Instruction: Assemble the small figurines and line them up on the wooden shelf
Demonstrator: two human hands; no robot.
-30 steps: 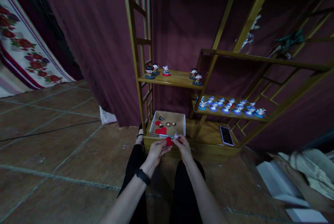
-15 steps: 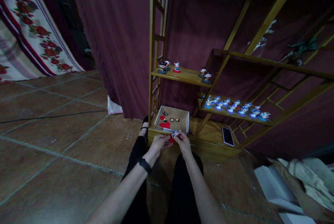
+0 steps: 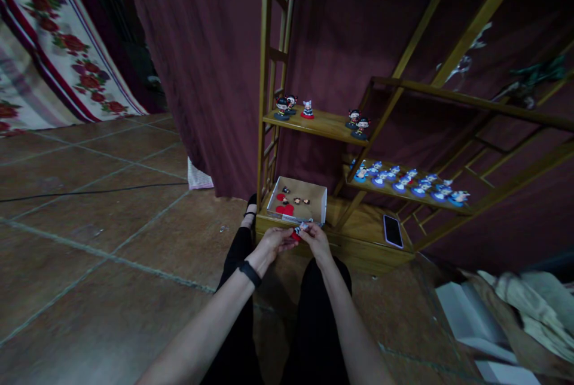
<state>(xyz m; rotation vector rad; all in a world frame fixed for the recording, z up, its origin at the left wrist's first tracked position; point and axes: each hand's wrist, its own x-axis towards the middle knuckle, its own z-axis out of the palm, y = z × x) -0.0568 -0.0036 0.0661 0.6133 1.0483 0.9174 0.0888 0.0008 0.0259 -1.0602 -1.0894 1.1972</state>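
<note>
My left hand (image 3: pixel 274 241) and my right hand (image 3: pixel 317 240) meet just in front of an open cardboard box (image 3: pixel 314 192). Between their pinched fingers is a small figurine with a red base (image 3: pixel 299 231); the left hand grips the red base, the right hand pinches the little figure on top. The box holds red heart-shaped bases (image 3: pixel 285 209) and a few small figure parts (image 3: pixel 299 200). It stands on the lowest board of a wooden shelf (image 3: pixel 323 127). My legs in dark trousers stretch out under my arms.
Finished figurines stand on the upper shelf board (image 3: pixel 287 107) and a row with blue bases (image 3: pixel 406 182) on the middle board. A phone (image 3: pixel 393 231) lies on the bottom board. A maroon curtain hangs behind. White boxes and cloth (image 3: pixel 506 307) lie at right. Tiled floor at left.
The view has shifted left and slightly down. Both hands stay joined on the figurine, now a little closer to the box's front wall.
</note>
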